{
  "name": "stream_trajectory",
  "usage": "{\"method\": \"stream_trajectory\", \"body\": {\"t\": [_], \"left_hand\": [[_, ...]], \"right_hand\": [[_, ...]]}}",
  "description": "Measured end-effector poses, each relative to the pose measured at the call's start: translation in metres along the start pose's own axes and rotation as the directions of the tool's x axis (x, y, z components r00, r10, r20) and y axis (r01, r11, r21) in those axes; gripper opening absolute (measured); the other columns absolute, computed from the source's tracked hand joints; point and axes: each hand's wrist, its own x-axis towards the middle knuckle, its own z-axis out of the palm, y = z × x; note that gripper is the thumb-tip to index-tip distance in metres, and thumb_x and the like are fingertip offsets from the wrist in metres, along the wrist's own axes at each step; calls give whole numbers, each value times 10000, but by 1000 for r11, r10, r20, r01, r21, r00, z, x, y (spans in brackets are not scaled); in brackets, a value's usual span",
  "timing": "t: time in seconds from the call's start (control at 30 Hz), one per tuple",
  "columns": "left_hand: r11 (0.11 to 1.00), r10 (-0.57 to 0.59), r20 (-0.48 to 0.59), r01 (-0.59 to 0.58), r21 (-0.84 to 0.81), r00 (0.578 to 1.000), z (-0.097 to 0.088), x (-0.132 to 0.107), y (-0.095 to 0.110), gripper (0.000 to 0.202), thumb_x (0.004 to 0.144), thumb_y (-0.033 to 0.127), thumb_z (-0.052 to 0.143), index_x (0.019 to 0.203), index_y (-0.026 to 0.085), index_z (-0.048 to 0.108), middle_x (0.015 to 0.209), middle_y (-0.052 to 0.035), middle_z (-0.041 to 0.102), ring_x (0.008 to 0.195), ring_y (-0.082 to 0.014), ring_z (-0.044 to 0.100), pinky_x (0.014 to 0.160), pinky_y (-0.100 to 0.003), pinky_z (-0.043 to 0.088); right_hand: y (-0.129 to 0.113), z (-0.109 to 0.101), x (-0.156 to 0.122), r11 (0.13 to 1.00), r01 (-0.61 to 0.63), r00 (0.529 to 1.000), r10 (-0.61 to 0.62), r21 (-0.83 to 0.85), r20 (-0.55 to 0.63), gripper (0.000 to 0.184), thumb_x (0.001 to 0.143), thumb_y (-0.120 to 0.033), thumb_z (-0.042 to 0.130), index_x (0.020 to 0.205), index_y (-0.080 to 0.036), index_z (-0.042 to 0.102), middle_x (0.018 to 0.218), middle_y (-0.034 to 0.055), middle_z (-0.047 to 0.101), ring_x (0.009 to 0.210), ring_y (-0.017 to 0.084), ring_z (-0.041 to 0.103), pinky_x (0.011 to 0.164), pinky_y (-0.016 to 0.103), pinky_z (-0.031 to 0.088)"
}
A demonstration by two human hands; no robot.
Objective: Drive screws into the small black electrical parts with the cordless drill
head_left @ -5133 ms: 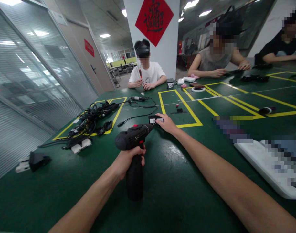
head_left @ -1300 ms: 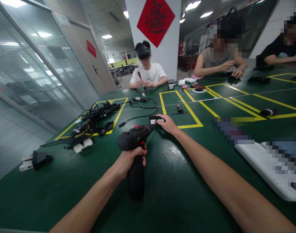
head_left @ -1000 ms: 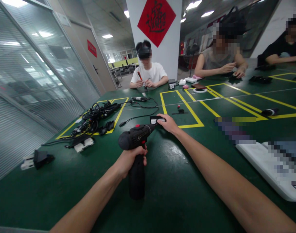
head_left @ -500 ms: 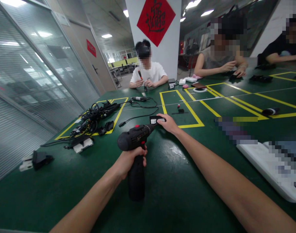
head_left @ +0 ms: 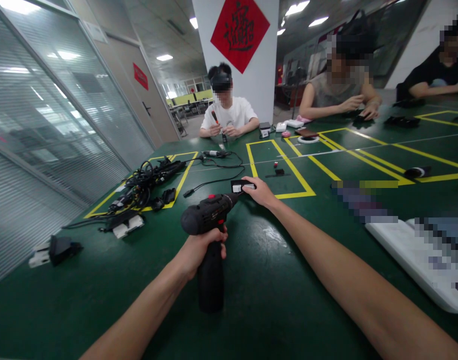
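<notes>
head view. your left hand [head_left: 204, 252] is clenched round the grip of a black cordless drill [head_left: 206, 216], its red-marked body level and its handle pointing down. the drill's nose points at a small black-and-white block [head_left: 241, 187], near but not touching it. your right hand [head_left: 261, 193] lies on that block at the edge of a yellow taped rectangle [head_left: 292, 176]; you cannot tell if it grips or only rests.

the bench [head_left: 64, 305] is dark green and glossy, marked with yellow tape. left of you: a tangle of black cables [head_left: 148, 182], with black-and-white adapters [head_left: 126, 225] nearby. right: a pixelated white panel [head_left: 412, 260].

across the bench, a person in a white t-shirt [head_left: 229, 112] holds a red-handled tool [head_left: 214, 117]. further right sit a person in a grey sleeveless top [head_left: 336, 92] and one in black [head_left: 435, 75].

room: glass partition [head_left: 45, 100] on the left, a white pillar [head_left: 264, 75] with a red diamond banner [head_left: 239, 30], ceiling lights overhead.
</notes>
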Motion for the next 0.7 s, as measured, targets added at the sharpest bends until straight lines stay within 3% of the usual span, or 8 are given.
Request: {"method": "stream_trajectory", "body": {"t": [0.7], "left_hand": [[1000,-11,-12,11,2,1000,0,0,-1,192,675,235,623,837,142,583,687,5,558,474,-110,551,496,-245,415]], "right_hand": [[-1,-1,0,1000,-8,1000,8,-4,15,407,819,-318,576,1207,-219,649,1120,60,608,1012,217,588,975,348,420]]}}
